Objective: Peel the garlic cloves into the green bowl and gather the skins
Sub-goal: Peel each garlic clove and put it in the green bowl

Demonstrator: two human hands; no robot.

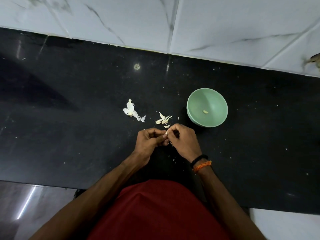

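Observation:
Over the black counter, my left hand (150,142) and my right hand (183,139) meet fingertip to fingertip, both pinching one small garlic clove (166,132); most of the clove is hidden by the fingers. Just beyond the hands lies a small heap of unpeeled cloves (163,120). Farther left is a loose pile of white papery skins (132,111). The green bowl (194,103) stands to the right of the cloves, with one peeled clove (205,111) in its bottom. Small skin flakes (173,159) lie under my right wrist.
The black counter (69,118) runs left to right, bordered at the back by a white marble-tiled wall (207,23). Tiny white specks are scattered over the counter. Its front edge is close to my red shirt (155,210). Floor tiles show at the bottom left.

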